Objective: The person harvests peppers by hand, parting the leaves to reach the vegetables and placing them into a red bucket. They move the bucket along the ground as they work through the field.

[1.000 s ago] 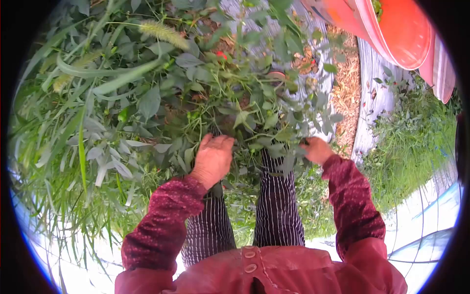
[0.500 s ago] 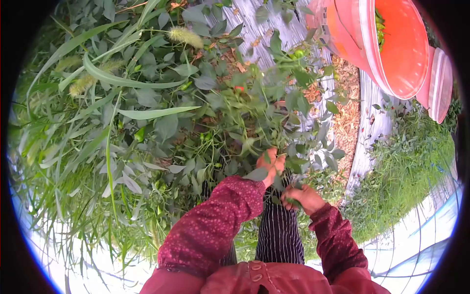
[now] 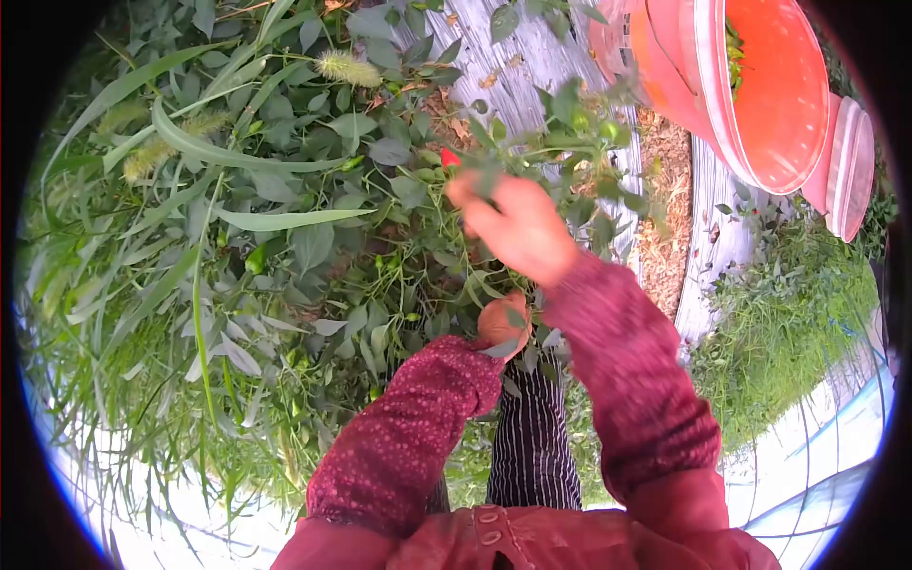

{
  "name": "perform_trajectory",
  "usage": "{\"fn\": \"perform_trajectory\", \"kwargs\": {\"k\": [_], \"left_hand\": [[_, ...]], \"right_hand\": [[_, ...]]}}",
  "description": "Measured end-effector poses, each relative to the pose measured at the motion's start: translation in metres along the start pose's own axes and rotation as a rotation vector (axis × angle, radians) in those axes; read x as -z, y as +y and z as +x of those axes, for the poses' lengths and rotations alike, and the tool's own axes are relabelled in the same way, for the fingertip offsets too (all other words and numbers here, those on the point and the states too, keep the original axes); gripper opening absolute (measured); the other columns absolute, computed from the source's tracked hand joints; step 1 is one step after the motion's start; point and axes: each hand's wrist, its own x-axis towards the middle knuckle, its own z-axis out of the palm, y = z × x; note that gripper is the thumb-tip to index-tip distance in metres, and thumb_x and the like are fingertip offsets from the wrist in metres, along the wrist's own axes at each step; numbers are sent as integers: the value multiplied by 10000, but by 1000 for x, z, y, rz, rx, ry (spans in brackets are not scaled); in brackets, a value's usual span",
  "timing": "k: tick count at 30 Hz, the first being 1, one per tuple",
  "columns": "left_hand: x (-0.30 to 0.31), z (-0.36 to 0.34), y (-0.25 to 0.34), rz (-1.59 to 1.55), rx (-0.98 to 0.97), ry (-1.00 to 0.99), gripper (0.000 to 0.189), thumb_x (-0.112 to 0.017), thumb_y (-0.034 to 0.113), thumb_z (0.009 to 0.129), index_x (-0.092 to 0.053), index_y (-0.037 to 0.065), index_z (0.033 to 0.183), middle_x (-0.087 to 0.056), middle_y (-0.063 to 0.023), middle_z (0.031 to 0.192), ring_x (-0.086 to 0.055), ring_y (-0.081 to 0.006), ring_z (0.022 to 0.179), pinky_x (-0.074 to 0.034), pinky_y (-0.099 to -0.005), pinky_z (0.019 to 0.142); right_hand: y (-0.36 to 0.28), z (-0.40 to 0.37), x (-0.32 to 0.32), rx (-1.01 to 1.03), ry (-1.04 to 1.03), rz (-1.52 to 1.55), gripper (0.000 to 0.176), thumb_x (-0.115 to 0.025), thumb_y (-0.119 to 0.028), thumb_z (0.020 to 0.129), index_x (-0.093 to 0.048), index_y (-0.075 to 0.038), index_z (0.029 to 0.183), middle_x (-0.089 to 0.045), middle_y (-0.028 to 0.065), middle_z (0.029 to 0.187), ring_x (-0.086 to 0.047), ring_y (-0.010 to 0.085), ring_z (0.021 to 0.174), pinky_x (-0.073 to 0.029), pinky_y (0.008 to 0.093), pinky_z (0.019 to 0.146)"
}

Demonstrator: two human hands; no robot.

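Observation:
My right hand [image 3: 521, 226] is stretched over the pepper plant [image 3: 408, 247], its fingers curled and smeared by motion. A dark green blur shows between them, likely the green pepper seen in this hand before. Just beyond the fingertips hangs a red pepper [image 3: 449, 158]. Lower down, my left hand [image 3: 503, 321] is closed among the stems, with its fingers partly behind leaves; it seems to grip stems of the plant. A green pepper [image 3: 256, 259] hangs to the left, and other green peppers [image 3: 608, 129] hang at the upper right.
A pink bucket [image 3: 708, 85] with green peppers [image 3: 734, 57] inside lies tilted at the upper right, a second pink container [image 3: 848, 171] beside it. Pale plastic sheeting [image 3: 708, 237] borders a strip of wood chips [image 3: 663, 209]. Tall grass [image 3: 275, 221] crowds the left.
My right hand has swung up and left from beside my leg to near the red pepper. My left hand has shifted slightly down and left, and the branches have moved.

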Motion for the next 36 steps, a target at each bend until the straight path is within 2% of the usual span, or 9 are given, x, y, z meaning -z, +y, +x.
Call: {"fn": "perform_trajectory", "kwargs": {"k": [2,6,8,15,21,26,28,31,36], "left_hand": [[-2,9,-43,57,-86,125,126,-569,140,767,-555,35,835,-585,-174,672,-575,-386,636,-451,-469,562],[0,4,22,125,-156,172,131,-568,133,761,-531,32,837,-574,-186,653,-574,-394,634,-442,-482,546],[6,3,44,736,-242,63,162,-572,136,758,-513,33,868,-567,-196,647,-576,-408,653,-435,-499,542],[-1,13,-8,377,183,55,154,-613,145,725,-530,33,792,-583,-188,660,-587,-407,650,-448,-496,552],[8,15,-20,551,-6,-21,204,-561,205,813,-514,43,928,-519,-126,638,-556,-304,606,-431,-420,530],[23,8,121,984,-72,-133,282,-508,243,902,-484,39,1094,-508,-64,612,-535,-181,549,-425,-300,495],[38,7,159,869,139,-166,310,-576,208,837,-518,9,1068,-591,-146,668,-611,-291,634,-496,-411,602],[76,13,157,400,-158,158,213,-558,107,853,-551,35,1054,-609,-43,747,-569,-157,599,-483,-290,578],[104,42,239,-105,37,510,195,-602,209,873,-505,42,901,-546,-2,726,-478,-67,523,-398,-206,431]], "right_hand": [[1,47,-14,60,41,-513,264,-519,-165,808,-598,-79,1044,-614,158,1032,-588,385,879,-483,443,761],[18,89,-14,22,-296,-862,398,-491,-99,794,-561,-151,1182,-573,122,1153,-574,312,1017,-480,429,836],[25,91,-11,33,-455,-972,458,-501,-67,776,-547,-182,1217,-559,98,1180,-561,290,1056,-473,428,851],[40,75,6,285,-430,-657,430,-558,-87,765,-554,-175,1186,-552,73,1160,-555,296,1035,-461,424,856],[43,78,1,268,-399,-829,303,-574,-112,758,-554,-108,1060,-574,60,1082,-586,304,937,-470,452,784],[34,62,15,328,-243,-801,236,-585,-150,753,-539,-95,978,-571,65,1056,-611,294,845,-493,444,702],[25,45,16,348,-193,-778,222,-590,-143,760,-532,-101,970,-570,53,1029,-619,270,806,-507,405,631],[38,25,2,369,-115,-797,220,-590,-119,768,-538,-108,980,-566,46,1009,-625,249,770,-511,366,580],[41,9,0,522,175,-653,320,-635,-100,752,-557,-114,1062,-616,51,972,-630,251,725,-514,356,604]]}}
